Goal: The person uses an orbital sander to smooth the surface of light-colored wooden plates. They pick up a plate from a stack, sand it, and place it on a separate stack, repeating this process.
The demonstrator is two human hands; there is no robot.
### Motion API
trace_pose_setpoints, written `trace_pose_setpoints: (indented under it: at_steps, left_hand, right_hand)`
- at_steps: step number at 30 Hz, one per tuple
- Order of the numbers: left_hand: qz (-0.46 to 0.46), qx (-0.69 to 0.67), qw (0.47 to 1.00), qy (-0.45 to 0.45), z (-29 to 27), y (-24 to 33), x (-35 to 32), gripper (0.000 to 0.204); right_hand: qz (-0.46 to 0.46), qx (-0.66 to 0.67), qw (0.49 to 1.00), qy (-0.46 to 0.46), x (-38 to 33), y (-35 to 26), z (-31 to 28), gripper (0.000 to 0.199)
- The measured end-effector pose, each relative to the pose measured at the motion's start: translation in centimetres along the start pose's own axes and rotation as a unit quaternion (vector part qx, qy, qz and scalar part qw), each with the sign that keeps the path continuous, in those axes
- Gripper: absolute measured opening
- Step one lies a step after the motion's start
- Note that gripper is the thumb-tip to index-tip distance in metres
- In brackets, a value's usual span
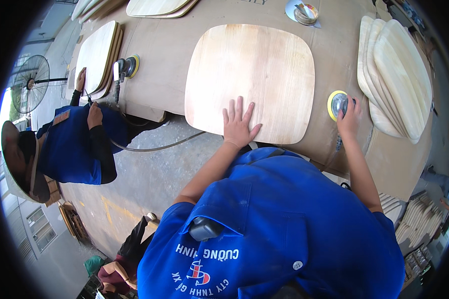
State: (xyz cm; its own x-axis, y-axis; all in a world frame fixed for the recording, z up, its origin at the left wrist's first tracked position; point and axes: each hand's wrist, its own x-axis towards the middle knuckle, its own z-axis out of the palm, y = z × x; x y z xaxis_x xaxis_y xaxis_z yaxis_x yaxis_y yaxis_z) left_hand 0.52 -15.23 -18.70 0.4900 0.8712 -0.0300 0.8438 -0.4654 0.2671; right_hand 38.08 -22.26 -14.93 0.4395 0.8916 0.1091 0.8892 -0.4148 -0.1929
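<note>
A pale wooden panel with rounded corners [254, 65] lies flat on the cardboard-covered table in front of me. My left hand [239, 123] rests on its near part, palm down and fingers spread. To the right of the panel, my right hand [350, 118] has its fingers round an air sander [338, 103]. The sander's round pad has a yellow rim and faces left, toward the panel but apart from it. Part of the sander's body is hidden under my fingers.
Panels are piled at the right [401, 74] and left [97, 57]. A second sander [130, 66] lies near the left pile, where a co-worker [72, 144] stands with a hand on it. A small round container [306, 15] sits at the back. A hose [159, 148] hangs beside the table.
</note>
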Motion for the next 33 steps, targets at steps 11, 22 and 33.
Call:
trace_pose_setpoints:
  at_steps: [11,22,33]
  left_hand:
    - [-0.084,0.070,0.992,0.069,-1.5,-10.7,-2.0,0.083]
    - [0.291,-0.028,0.946,-0.140,0.2,6.7,3.5,0.070]
    - [0.463,-0.048,0.875,-0.135,2.1,9.7,10.4,0.069]
  right_hand:
    - [-0.006,-0.010,1.000,0.004,0.0,-0.4,-0.7,0.062]
    - [0.003,0.011,1.000,0.005,0.0,-0.8,-1.0,0.061]
    - [0.023,0.016,0.999,-0.022,0.0,-1.3,-1.9,0.058]
